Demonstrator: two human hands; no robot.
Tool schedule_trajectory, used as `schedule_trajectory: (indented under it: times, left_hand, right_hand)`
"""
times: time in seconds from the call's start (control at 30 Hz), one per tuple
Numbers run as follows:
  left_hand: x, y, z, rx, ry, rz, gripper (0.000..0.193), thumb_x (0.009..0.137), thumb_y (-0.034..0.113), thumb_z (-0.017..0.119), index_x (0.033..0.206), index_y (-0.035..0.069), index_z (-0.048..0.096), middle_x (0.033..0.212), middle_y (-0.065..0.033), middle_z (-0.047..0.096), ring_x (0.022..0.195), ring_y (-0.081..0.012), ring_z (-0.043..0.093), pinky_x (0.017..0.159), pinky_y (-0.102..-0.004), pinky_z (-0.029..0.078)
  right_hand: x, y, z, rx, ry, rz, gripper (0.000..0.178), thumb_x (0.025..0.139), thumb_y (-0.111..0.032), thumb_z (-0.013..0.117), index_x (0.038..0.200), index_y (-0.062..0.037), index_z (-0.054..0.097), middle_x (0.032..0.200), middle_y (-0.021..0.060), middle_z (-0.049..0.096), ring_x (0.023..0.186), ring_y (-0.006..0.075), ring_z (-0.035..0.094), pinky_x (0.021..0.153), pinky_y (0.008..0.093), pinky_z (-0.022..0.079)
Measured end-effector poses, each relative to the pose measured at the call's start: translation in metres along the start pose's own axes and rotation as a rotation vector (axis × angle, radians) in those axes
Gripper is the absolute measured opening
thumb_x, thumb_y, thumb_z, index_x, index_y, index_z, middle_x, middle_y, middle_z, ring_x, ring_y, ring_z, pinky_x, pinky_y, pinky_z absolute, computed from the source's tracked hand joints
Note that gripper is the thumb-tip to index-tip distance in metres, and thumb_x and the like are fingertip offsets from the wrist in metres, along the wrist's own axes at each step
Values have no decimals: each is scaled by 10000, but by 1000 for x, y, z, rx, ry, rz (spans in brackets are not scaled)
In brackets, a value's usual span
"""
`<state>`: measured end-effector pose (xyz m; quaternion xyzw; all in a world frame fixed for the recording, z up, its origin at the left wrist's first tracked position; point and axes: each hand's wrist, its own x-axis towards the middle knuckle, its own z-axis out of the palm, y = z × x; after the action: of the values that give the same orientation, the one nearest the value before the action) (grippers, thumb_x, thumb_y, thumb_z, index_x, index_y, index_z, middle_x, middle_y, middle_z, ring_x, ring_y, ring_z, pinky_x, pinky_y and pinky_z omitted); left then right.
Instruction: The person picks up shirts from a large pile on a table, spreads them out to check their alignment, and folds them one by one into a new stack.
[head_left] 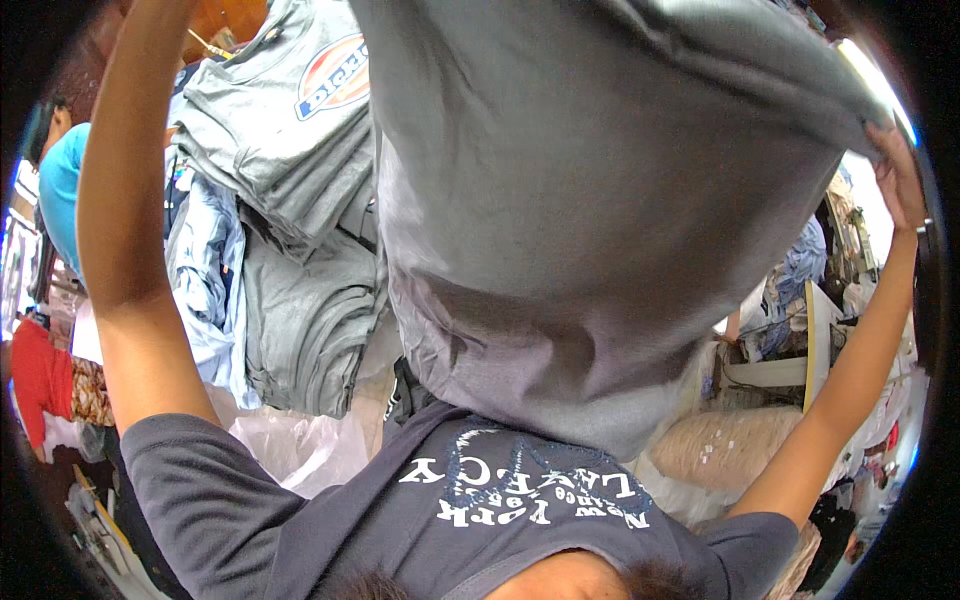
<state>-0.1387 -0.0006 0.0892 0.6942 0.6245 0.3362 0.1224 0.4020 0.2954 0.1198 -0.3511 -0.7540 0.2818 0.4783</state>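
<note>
A large dark grey cloth garment [610,190], probably a shirt, hangs spread out in front of me and fills the middle of the head view. My right hand [897,178] is raised at the far right, its fingers closed on the garment's upper right corner. On the left, my left arm [125,200] reaches up past the top edge, so that hand is out of the picture. The garment's lower edge sags in folds near my chest. Left of it lies a stack of folded grey T-shirts [270,120], the top one bearing a printed oval badge.
Below that stack are more folded grey garments [305,320], with light blue clothes [207,280] beside them. Clear plastic [300,445] lies nearer me. At right sits a plastic-wrapped brown bundle [730,450]. People in blue [62,190] and red [40,375] are at far left.
</note>
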Motion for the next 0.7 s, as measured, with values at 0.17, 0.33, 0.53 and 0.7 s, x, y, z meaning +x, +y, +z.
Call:
schedule_trajectory:
  times: [0.17,0.33,0.53,0.7]
  left_hand:
    - [-6,9,5,-197,-197,35,248,746,157,623,933,66,490,793,20,503,702,-115,490,612,-213,418]
    - [-24,4,14,-235,-172,20,248,740,153,627,928,71,488,782,28,499,688,-113,490,601,-209,416]
    - [-43,-36,61,448,371,-420,100,711,91,538,794,38,554,623,-48,536,599,-101,542,485,-241,412]
    - [-77,-19,77,-685,136,-289,324,682,16,535,997,38,460,782,-8,529,687,-52,511,582,-158,378]
  right_hand:
    - [-50,12,40,-546,-366,222,104,693,-59,501,791,-72,470,776,-5,508,651,65,507,553,191,430]
    - [-97,11,24,-758,-320,61,220,568,70,402,699,-96,339,656,-30,342,591,45,401,400,179,340]
    - [-150,-6,56,-265,-359,387,170,674,27,456,780,-96,405,728,-30,441,575,18,419,390,151,363]
    - [-172,14,58,-156,-735,556,189,721,-8,479,908,-12,504,709,25,531,530,92,546,404,212,424]
